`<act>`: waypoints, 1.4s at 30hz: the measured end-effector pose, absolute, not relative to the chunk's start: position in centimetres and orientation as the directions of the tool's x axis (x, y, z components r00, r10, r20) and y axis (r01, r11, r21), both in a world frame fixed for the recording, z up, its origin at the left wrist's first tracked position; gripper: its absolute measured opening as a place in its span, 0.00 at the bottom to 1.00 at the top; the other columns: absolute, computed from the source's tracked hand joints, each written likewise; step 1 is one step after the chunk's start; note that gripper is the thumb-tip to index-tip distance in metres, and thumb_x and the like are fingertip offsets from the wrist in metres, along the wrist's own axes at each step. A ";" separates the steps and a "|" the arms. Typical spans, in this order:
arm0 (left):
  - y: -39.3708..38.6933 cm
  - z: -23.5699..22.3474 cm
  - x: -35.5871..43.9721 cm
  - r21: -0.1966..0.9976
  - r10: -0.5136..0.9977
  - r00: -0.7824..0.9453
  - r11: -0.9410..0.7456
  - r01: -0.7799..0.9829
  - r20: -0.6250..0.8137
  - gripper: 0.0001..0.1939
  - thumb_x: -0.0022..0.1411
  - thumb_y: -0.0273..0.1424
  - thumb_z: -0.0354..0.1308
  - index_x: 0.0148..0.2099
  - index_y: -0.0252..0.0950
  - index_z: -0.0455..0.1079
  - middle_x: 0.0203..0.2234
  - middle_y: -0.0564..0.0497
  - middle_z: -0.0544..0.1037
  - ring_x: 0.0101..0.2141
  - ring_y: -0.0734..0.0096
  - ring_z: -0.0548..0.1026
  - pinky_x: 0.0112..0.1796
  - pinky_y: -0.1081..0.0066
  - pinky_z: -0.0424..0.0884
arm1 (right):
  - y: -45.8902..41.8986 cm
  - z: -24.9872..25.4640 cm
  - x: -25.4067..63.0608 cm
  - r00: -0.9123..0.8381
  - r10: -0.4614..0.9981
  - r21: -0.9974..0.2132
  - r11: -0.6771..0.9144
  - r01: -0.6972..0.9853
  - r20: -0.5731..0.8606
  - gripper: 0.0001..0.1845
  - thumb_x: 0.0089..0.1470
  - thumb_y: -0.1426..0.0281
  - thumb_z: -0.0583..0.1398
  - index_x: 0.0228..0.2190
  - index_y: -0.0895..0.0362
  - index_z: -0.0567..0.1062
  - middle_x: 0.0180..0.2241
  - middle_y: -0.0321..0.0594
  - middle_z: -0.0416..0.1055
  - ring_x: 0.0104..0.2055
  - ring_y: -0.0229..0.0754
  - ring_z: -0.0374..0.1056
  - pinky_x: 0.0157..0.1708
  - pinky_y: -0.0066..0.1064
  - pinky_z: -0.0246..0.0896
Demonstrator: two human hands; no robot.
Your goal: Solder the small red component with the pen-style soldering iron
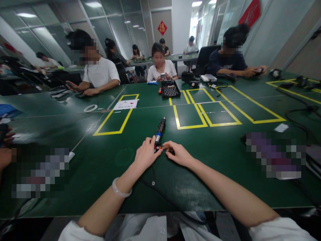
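Note:
A corded electric screwdriver (160,130), black with a blue and silver band, lies on the green table, its bit pointing away from me. My left hand (146,151) is closed around its rear part, with the thumb by the red and orange bits at that end. Close to the same end, my right hand (178,154) has bent fingers, thumb and index apart. Whether its fingertips touch the tool I cannot tell. A black cord (167,197) runs from beneath my left hand toward the table's near edge.
Yellow tape rectangles (190,127) mark the table. A black tray of small parts (171,89) stands farther back, a white tape ring (90,108) and a paper sheet (126,104) to the left. Blurred devices lie on both sides. Several people sit around.

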State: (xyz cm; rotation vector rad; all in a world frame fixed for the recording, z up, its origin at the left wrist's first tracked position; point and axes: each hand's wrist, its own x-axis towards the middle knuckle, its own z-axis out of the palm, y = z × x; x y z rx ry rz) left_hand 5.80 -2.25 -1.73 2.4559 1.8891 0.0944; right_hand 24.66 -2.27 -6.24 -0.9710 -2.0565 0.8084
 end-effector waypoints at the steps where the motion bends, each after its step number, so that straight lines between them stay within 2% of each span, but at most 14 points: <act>1: -2.4 -1.6 5.3 0.064 0.966 0.258 -0.259 0.964 0.022 0.33 0.62 0.49 0.46 0.64 0.40 0.49 0.49 0.42 0.64 0.46 0.57 0.69 0.38 0.67 0.68 | -2.3 -6.2 24.7 -0.467 0.821 -0.767 0.521 0.376 0.329 0.19 0.52 0.78 0.58 0.46 0.54 0.67 0.42 0.40 0.75 0.38 0.39 0.70 0.41 0.33 0.64; 8: -4.3 -1.4 -1.7 0.047 0.983 0.182 -0.180 0.983 -0.035 0.34 0.62 0.50 0.43 0.66 0.41 0.47 0.53 0.42 0.63 0.49 0.54 0.68 0.38 0.64 0.70 | -2.0 -6.3 25.0 -0.464 0.827 -0.756 0.516 0.403 0.318 0.12 0.54 0.78 0.57 0.40 0.56 0.72 0.37 0.39 0.75 0.36 0.39 0.69 0.39 0.31 0.63; 15: -5.1 -2.2 -12.6 0.063 0.997 0.043 -0.039 0.997 -0.068 0.38 0.59 0.53 0.42 0.67 0.38 0.48 0.55 0.41 0.61 0.52 0.53 0.67 0.49 0.60 0.66 | -2.1 -6.1 25.0 -0.476 0.824 -0.729 0.525 0.439 0.307 0.09 0.54 0.77 0.57 0.36 0.55 0.74 0.34 0.38 0.74 0.36 0.40 0.68 0.37 0.31 0.62; 20: -5.1 -2.9 -19.3 0.098 0.999 -0.009 0.013 0.995 -0.042 0.39 0.57 0.54 0.45 0.65 0.37 0.53 0.54 0.40 0.62 0.53 0.50 0.67 0.53 0.58 0.63 | -2.0 -6.3 24.9 -0.476 0.823 -0.730 0.527 0.435 0.311 0.08 0.55 0.77 0.57 0.36 0.55 0.74 0.33 0.38 0.73 0.36 0.40 0.68 0.37 0.31 0.62; 24: -5.0 -2.7 -22.0 0.103 0.999 -0.030 0.032 0.994 -0.023 0.36 0.58 0.54 0.44 0.64 0.45 0.50 0.52 0.45 0.65 0.53 0.51 0.66 0.54 0.55 0.61 | -2.1 -6.2 24.8 -0.473 0.827 -0.737 0.518 0.433 0.303 0.09 0.55 0.77 0.57 0.37 0.55 0.74 0.34 0.38 0.74 0.36 0.40 0.68 0.37 0.31 0.62; 27: -5.1 -2.2 -22.2 0.061 0.999 -0.036 0.034 0.998 0.021 0.34 0.56 0.54 0.45 0.62 0.48 0.49 0.50 0.50 0.69 0.51 0.51 0.66 0.52 0.55 0.63 | -2.1 -6.1 24.9 -0.470 0.831 -0.749 0.509 0.424 0.299 0.09 0.55 0.77 0.57 0.38 0.55 0.74 0.34 0.38 0.74 0.36 0.40 0.68 0.38 0.31 0.62; 30: -5.5 -1.7 -21.3 -0.010 0.993 -0.013 0.014 1.000 0.114 0.31 0.55 0.53 0.48 0.58 0.47 0.53 0.49 0.51 0.70 0.51 0.52 0.66 0.52 0.56 0.63 | -2.1 -6.1 24.9 -0.469 0.833 -0.760 0.502 0.414 0.294 0.10 0.54 0.78 0.57 0.39 0.55 0.73 0.34 0.38 0.74 0.36 0.40 0.69 0.38 0.31 0.63; 33: -6.1 -1.3 -20.0 -0.076 0.985 0.064 -0.052 0.996 0.159 0.20 0.57 0.50 0.46 0.46 0.44 0.61 0.49 0.51 0.69 0.50 0.55 0.67 0.51 0.57 0.64 | -2.1 -6.3 24.9 -0.461 0.838 -0.767 0.492 0.411 0.290 0.11 0.54 0.78 0.57 0.38 0.55 0.73 0.34 0.38 0.74 0.36 0.40 0.69 0.38 0.31 0.63; 36: -6.5 -0.5 -18.2 -0.091 0.979 0.084 -0.069 0.993 0.184 0.16 0.59 0.47 0.44 0.38 0.41 0.62 0.48 0.50 0.70 0.47 0.56 0.69 0.49 0.57 0.66 | -1.9 -6.4 24.8 -0.458 0.839 -0.770 0.492 0.405 0.295 0.11 0.54 0.78 0.57 0.39 0.55 0.73 0.34 0.38 0.75 0.37 0.40 0.69 0.38 0.31 0.63; 39: -6.4 0.5 -15.0 0.043 0.970 0.050 -0.062 0.997 0.239 0.18 0.61 0.47 0.43 0.40 0.40 0.64 0.49 0.49 0.71 0.47 0.57 0.70 0.50 0.58 0.65 | -1.8 -6.6 24.7 -0.459 0.840 -0.785 0.482 0.388 0.289 0.11 0.54 0.77 0.57 0.39 0.55 0.73 0.34 0.38 0.75 0.36 0.40 0.69 0.38 0.31 0.63; 41: -6.1 1.1 -11.8 0.249 0.978 0.039 -0.091 0.964 0.206 0.19 0.62 0.48 0.44 0.44 0.40 0.65 0.46 0.48 0.73 0.46 0.60 0.72 0.49 0.61 0.66 | -1.8 -6.6 24.6 -0.454 0.846 -0.810 0.462 0.362 0.279 0.10 0.55 0.75 0.57 0.40 0.55 0.73 0.35 0.38 0.75 0.36 0.39 0.69 0.38 0.30 0.63; 42: -5.7 1.2 -10.0 0.368 0.988 0.062 -0.111 0.923 0.143 0.20 0.61 0.48 0.46 0.45 0.39 0.65 0.43 0.49 0.75 0.43 0.61 0.73 0.46 0.63 0.67 | -1.8 -6.6 24.6 -0.449 0.850 -0.826 0.448 0.343 0.275 0.09 0.56 0.74 0.57 0.40 0.55 0.73 0.34 0.38 0.74 0.35 0.39 0.69 0.37 0.30 0.63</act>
